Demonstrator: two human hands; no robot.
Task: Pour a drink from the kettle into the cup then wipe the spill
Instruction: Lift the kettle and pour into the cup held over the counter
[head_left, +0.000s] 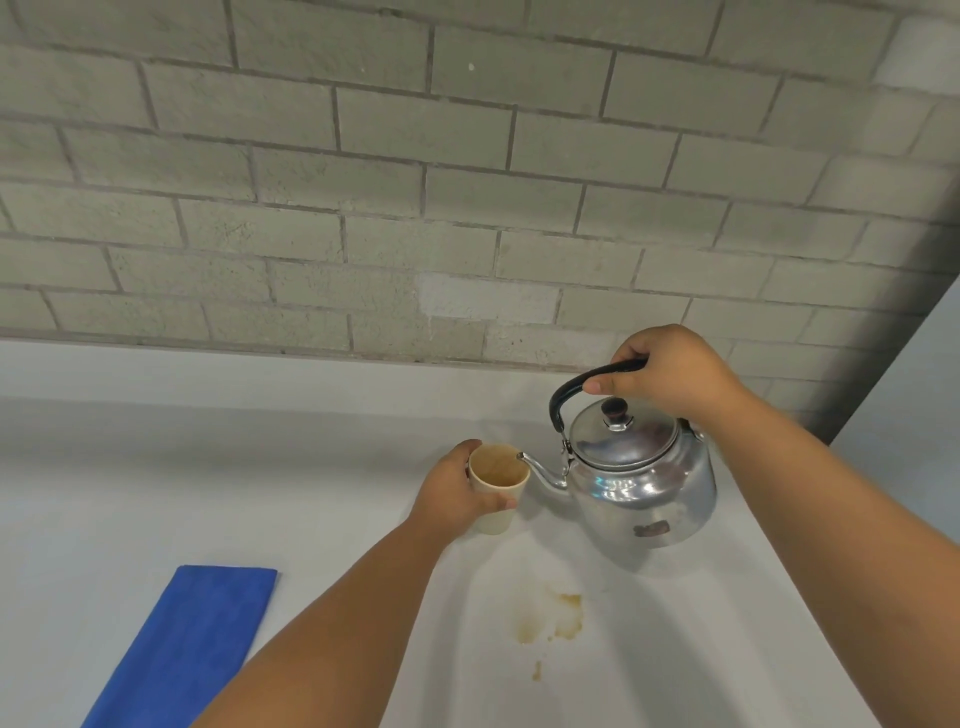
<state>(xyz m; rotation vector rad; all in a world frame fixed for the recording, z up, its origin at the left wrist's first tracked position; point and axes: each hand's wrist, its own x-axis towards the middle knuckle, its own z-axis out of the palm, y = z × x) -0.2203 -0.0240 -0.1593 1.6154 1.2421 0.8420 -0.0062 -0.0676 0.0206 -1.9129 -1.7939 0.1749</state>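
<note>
A shiny metal kettle (644, 488) with a black handle and a dark lid knob is held over the white counter, tilted slightly to the left. My right hand (670, 376) grips its handle from above. The thin spout tip reaches over the rim of a beige paper cup (497, 488). My left hand (457, 493) wraps around the cup's left side. The cup's inside looks brownish; I see no stream. A patchy brown spill (553, 621) lies on the counter in front of the kettle.
A folded blue cloth (192, 649) lies on the white counter (156, 493) at the lower left. A grey brick wall (415, 182) rises right behind the counter. A white panel (914, 395) stands at the right edge.
</note>
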